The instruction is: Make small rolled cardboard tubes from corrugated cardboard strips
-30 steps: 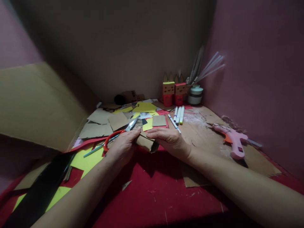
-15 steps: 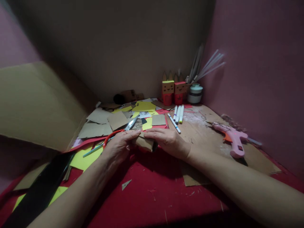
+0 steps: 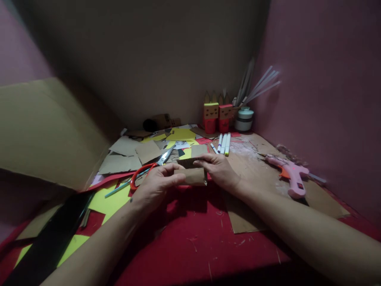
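Between my hands is a folded piece of brown cardboard [image 3: 195, 177], raised above the red cloth [image 3: 190, 234]. Its near panel faces me, and a darker panel stands up behind it with a gap between them. My left hand [image 3: 162, 180] pinches its left end, thumb on the near panel. At the far right corner, my right hand [image 3: 218, 169] grips the back panel between thumb and fingers. Scissors [image 3: 139, 174] with red handles lie open just left of my left hand, over a light blue stick [image 3: 119, 188].
Cardboard scraps [image 3: 120, 163] and yellow paper [image 3: 181, 134] cover the back left. Several markers [image 3: 224, 143] lie behind my right hand. A pink glue gun [image 3: 293, 174] rests at right. Two cardboard figures [image 3: 210, 117] and a lidded jar [image 3: 244, 119] stand against the wall.
The folded cardboard has opened out, so its near and back panels now stand apart. My right hand has shifted a little right and my left thumb now lies over the near panel.
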### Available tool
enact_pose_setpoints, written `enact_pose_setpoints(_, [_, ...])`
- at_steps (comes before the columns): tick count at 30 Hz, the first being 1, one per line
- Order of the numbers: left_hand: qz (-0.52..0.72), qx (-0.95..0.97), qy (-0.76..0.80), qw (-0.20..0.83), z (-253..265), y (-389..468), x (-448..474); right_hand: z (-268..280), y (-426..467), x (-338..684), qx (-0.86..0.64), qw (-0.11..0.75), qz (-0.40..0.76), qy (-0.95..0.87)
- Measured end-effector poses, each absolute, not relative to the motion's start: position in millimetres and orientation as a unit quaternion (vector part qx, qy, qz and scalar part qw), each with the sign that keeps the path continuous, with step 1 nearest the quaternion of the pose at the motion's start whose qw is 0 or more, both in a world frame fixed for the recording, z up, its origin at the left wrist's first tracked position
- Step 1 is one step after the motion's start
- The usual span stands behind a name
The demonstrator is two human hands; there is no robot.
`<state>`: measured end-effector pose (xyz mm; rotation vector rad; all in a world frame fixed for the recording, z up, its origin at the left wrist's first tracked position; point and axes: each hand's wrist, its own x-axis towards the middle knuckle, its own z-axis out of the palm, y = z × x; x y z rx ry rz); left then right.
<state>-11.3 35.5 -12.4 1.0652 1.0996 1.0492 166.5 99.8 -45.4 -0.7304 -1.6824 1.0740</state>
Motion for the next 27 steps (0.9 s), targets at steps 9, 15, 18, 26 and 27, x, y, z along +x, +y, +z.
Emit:
enact_pose_setpoints(9, [0.473,0.622,0.501,0.372,-5.4,29.2,-5.1,-28.7,108.9,163.2,-0.352,0.488,0.619,-0.505])
enact_pose_setpoints(15, [0.493,0.538,0.525,0.439,-11.0,29.2,-9.2,30.0,89.1,219.1,-0.433,0.498,0.411,-0.629])
enact_pose_setpoints(18, [0.506,0.524,0.518,0.45,-7.6,26.0,-7.3,29.9,54.4,273.4,-0.544,0.485,0.177,-0.662])
enact_pose_setpoints(26, [0.492,0.492,0.528,0.486,-11.4,25.4,-2.8,-32.0,20.5,333.0,-0.832,0.152,0.057,-0.53])
enact_pose_setpoints(27, [0.49,0.481,0.535,0.492,-12.7,25.1,-2.2,-31.9,22.7,330.4,-0.835,0.143,0.056,-0.529])
